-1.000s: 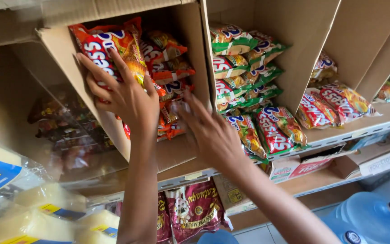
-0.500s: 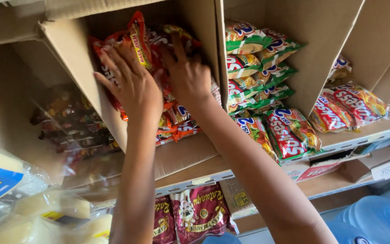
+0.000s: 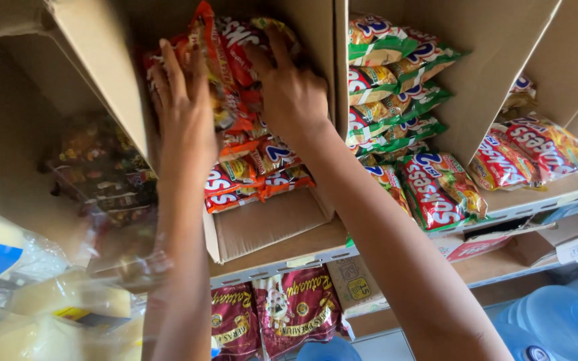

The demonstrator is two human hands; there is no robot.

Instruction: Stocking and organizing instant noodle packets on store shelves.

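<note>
My left hand (image 3: 185, 124) lies flat, fingers together, against the orange snack packets (image 3: 235, 100) in the cardboard box (image 3: 269, 227) on the shelf (image 3: 289, 264). My right hand (image 3: 292, 93) presses the top packets, fingers spread, keeping the stack upright.

Both arms raised, forearms angled up and inward. Left hand (image 3: 185, 110) flat, fingers straight and together, pointing up. Right hand (image 3: 292, 90) palm forward, fingers spread.
</note>
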